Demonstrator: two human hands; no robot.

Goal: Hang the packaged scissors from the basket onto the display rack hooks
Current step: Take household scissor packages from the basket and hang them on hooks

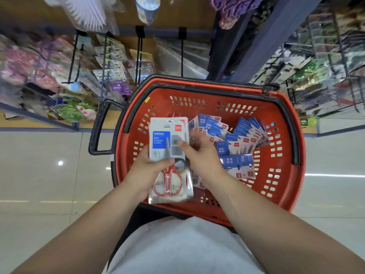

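Ideally, the left hand [147, 172] clamped around the white-carded, red-handled scissors packs [161, 139] and the right hand [199, 155] pinching their three-o'clock edge should square them before reaching the black wire hooks [181, 54] at eleven o'clock.

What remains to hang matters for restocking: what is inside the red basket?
Blue-and-white scissor packs lie fanned inside the basket. The left hand, its stack and the right hand hide whatever lies beneath.
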